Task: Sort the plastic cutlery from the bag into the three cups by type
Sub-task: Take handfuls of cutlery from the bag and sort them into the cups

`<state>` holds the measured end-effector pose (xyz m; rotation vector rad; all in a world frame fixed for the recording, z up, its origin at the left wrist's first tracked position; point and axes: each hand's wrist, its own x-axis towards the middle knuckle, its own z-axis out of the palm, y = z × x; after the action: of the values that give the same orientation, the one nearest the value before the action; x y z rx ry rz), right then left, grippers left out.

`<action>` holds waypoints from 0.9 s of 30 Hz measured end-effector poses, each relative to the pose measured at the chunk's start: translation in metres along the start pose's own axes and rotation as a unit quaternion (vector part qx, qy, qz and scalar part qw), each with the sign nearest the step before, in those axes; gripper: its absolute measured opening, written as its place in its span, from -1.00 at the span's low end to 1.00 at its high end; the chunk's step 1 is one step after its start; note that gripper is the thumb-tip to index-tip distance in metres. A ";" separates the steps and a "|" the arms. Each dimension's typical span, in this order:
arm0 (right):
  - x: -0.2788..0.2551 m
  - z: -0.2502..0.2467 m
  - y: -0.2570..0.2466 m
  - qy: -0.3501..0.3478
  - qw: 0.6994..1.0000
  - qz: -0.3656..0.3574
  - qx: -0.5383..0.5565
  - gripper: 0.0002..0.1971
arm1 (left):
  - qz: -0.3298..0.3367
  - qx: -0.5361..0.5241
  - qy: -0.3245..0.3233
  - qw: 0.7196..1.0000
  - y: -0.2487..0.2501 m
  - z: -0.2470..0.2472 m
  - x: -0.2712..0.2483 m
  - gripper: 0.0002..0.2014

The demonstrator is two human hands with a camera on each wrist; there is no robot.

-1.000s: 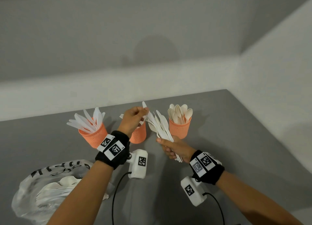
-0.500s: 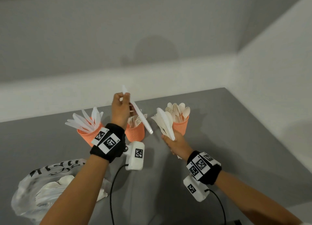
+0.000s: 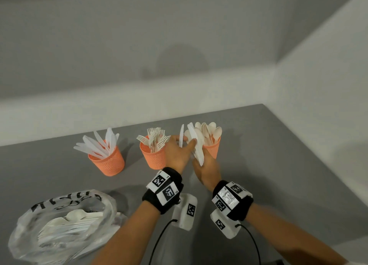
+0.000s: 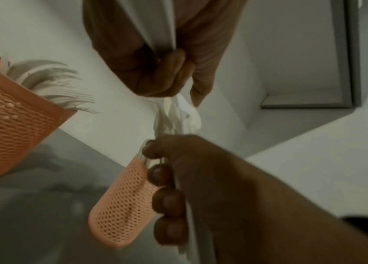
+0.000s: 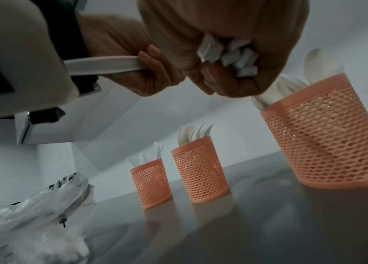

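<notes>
Three orange mesh cups stand in a row: the knife cup [image 3: 107,162] on the left, the fork cup [image 3: 154,158] in the middle and the spoon cup [image 3: 214,148] on the right. My right hand [image 3: 206,166] grips a bundle of white cutlery [image 3: 196,145] upright just in front of the spoon cup. My left hand [image 3: 178,148] holds a single white knife [image 3: 181,138] and its thumb touches the bundle. In the right wrist view the knife [image 5: 103,65] lies in the curled left fingers [image 5: 153,71], and the bundle's handle ends [image 5: 228,53] stick out of my right fist.
A clear plastic bag [image 3: 59,225] with black lettering lies at the front left with more white cutlery inside. The grey table [image 3: 278,165] ends at a white wall behind the cups and another wall on the right.
My left hand pulled a knife out of the bundle, lifted it above the fork cup, then came down and right to the bundle with the knife held. My right hand shifted toward the spoon cup.
</notes>
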<state>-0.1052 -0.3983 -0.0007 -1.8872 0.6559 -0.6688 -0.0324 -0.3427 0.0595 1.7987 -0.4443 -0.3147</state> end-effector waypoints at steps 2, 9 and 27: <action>-0.001 0.001 -0.003 0.009 1.000 0.013 -0.011 -0.70 | 0.010 0.020 0.018 1.000 0.000 0.007 -0.004 -0.72; -0.001 0.001 -0.002 0.009 0.999 0.041 0.008 -0.57 | 0.031 0.053 0.026 0.998 0.000 0.015 -0.007 -0.88; 0.000 -0.024 -0.019 -0.219 0.906 0.212 0.295 -0.88 | -0.105 -0.271 0.113 0.950 0.019 -0.052 0.046 -0.59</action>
<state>-0.1192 -0.4065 0.0250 -1.2086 0.4732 -0.1159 0.0288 -0.3229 0.0924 1.3193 0.0063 -0.3339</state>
